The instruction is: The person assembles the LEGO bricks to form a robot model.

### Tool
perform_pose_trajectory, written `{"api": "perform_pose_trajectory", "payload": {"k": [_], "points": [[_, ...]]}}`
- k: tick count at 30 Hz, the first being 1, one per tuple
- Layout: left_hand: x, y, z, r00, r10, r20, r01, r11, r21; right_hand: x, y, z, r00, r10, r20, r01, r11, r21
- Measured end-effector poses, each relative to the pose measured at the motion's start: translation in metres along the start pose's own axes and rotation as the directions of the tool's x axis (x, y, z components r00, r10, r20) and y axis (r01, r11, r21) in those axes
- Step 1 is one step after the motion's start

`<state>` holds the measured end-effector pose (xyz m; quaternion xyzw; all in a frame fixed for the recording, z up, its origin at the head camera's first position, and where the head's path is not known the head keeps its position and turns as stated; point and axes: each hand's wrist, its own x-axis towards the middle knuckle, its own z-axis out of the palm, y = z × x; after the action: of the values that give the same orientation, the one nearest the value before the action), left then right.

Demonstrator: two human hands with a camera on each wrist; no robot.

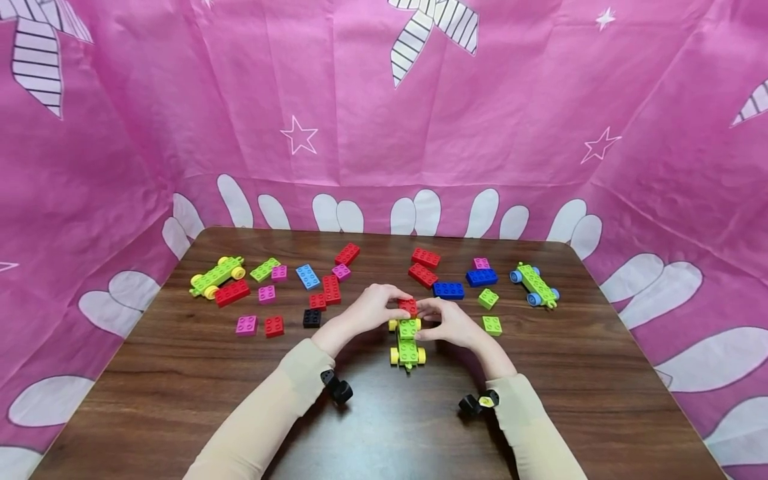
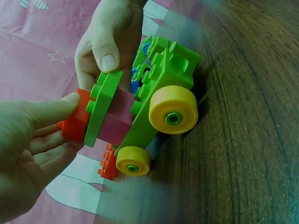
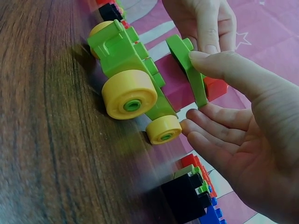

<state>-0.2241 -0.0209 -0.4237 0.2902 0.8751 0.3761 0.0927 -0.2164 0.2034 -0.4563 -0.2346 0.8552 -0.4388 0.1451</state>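
Pale sleeves (image 1: 264, 413) come up from the near edge, a small black camera (image 1: 341, 391) at each wrist. Beyond them the left hand (image 1: 369, 308) pinches a red brick (image 1: 408, 305) between thumb and fingers, and the right hand (image 1: 451, 322) grips a green brick (image 1: 408, 329) between thumb and fingertips. Red sits on the far end of green, leaving its nearer studs bare; beneath green is a pink brick (image 2: 117, 119), and that is on the car (image 1: 408, 351), a green base with yellow wheels (image 1: 394, 357). Whether the pieces are pressed fully home I cannot tell. Wheels down, the car stands on the brown table (image 1: 384, 427) between the hands. Just left of the left hand lie a black brick (image 1: 311, 319) and, past it, more red ones, a light blue brick (image 1: 308, 276) and several pinks. Right of the right hand are two blue bricks (image 1: 449, 290) and two small lime bricks (image 1: 492, 325). Farther out, a second yellow-wheeled car (image 1: 217, 275) stands at far left, and a blue-wheeled car (image 1: 535, 285) at far right. Pink cloth (image 1: 372, 153) with white stars hangs behind.
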Motion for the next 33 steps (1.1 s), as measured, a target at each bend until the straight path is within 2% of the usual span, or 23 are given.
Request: {"api": "perform_pose_trajectory", "payload": {"k": [8, 18, 33], "points": [[0.0002, 0.0011, 0.0006, 1.000, -0.013, -0.002, 0.013, 1.000, -0.014, 0.0004, 0.0008, -0.0005, 1.000, 0.004, 0.007, -0.004, 1.000, 0.018], [0.0013, 0.0024, 0.0012, 1.000, -0.031, -0.001, 0.031, 0.999, 0.019, 0.0005, 0.0009, -0.0006, 1.000, 0.003, 0.010, -0.004, 1.000, 0.022], [-0.0001, 0.0026, 0.0021, 0.999, -0.028, -0.018, 0.029, 0.999, 0.021, 0.0006, -0.0022, -0.0010, 1.000, 0.010, 0.016, -0.010, 1.000, 0.019]]}}
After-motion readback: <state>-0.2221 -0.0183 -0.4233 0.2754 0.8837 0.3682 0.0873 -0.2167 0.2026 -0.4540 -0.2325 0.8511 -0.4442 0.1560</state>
